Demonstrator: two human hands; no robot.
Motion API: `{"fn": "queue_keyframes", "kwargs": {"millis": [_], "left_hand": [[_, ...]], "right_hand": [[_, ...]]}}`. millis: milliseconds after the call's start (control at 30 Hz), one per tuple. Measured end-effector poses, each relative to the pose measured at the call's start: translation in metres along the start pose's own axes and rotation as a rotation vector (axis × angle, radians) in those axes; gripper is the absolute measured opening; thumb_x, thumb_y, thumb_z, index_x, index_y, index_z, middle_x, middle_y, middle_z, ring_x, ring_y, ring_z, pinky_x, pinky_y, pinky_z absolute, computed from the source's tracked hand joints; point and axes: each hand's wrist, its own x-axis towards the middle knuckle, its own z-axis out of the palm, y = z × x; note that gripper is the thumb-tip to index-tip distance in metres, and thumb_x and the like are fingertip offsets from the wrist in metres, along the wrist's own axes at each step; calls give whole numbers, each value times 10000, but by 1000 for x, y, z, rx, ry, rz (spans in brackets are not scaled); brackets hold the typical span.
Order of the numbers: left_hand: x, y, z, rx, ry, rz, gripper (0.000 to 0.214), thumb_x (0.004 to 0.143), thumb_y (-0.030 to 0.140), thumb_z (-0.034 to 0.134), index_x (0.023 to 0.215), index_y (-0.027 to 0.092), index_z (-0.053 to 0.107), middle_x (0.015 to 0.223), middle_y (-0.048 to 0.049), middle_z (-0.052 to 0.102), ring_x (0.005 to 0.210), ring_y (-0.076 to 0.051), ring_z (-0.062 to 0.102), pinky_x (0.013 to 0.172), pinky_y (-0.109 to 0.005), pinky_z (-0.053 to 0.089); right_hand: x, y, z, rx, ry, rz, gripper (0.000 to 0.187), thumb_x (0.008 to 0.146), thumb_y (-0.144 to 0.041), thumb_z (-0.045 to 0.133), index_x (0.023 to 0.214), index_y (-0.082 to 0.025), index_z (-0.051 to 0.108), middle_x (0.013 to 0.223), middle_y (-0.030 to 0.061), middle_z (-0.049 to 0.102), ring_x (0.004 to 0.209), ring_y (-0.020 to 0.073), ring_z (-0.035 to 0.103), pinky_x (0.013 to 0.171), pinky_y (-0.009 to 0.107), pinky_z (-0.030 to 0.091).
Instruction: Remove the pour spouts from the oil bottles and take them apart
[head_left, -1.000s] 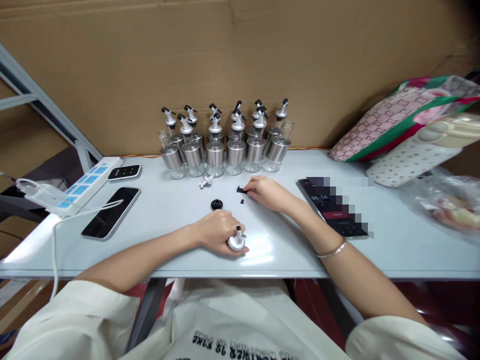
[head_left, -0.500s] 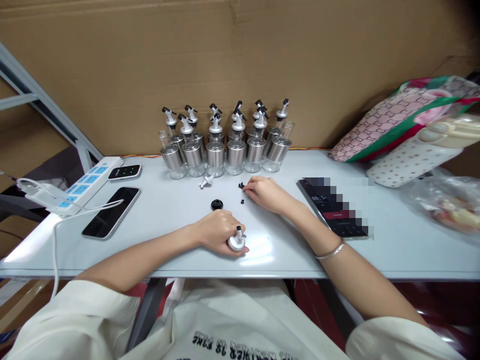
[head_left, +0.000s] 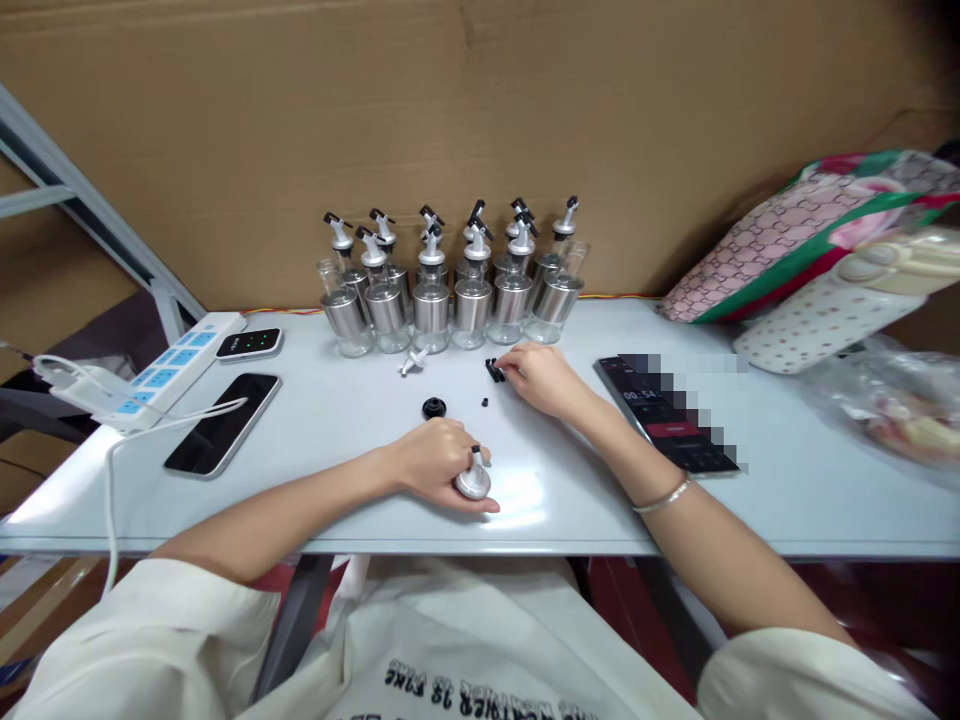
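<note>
My left hand (head_left: pixel 439 462) rests near the front of the table, closed around a silver pour spout (head_left: pixel 473 480) whose narrow black tip points up. Beyond it, my right hand (head_left: pixel 541 378) reaches over the tabletop with its fingertips pinched at some small black flip caps (head_left: pixel 494 370). The fingers partly cover these pieces. A tiny black plug (head_left: pixel 485 403) lies just in front of them. To the left are a round black stopper (head_left: pixel 433 408) and a loose silver spout (head_left: pixel 412 362) on its side.
Glass bottles with metal sleeves (head_left: pixel 431 305) stand in rows at the back, most with spouts. On the left are a phone (head_left: pixel 223 425), a power strip (head_left: pixel 176 365) and a small black device (head_left: pixel 249 344). A second phone (head_left: pixel 667 415), a dotted flask (head_left: pixel 795 325) and a bag (head_left: pixel 780 240) are right.
My right hand has shifted slightly back and to the right, and more of the small black caps shows beside its fingertips. My left hand has tilted the spout a little, staying in place.
</note>
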Motion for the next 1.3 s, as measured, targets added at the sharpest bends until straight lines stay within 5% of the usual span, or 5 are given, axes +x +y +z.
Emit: {"fn": "queue_keyframes", "kwargs": {"millis": [567,1300], "left_hand": [[1,0,-2,-2,10,11,570,845,626,401,490,181,418,508,-5,560,445,-99,470,531,-260,369],[2,1,-1,20,-10,-15,509,812,578,499,501,178,458,576,-9,639,453,-98,499,546,-267,378]], "right_hand": [[2,6,16,19,1,-178,374,906,-135,352,1131,-112,651,1063,155,588,1016,260,501,859,374,384],[1,1,18,-53,-47,-185,357,902,-208,414,1188,-99,597,1182,167,537,1110,298,436,898,423,401]]}}
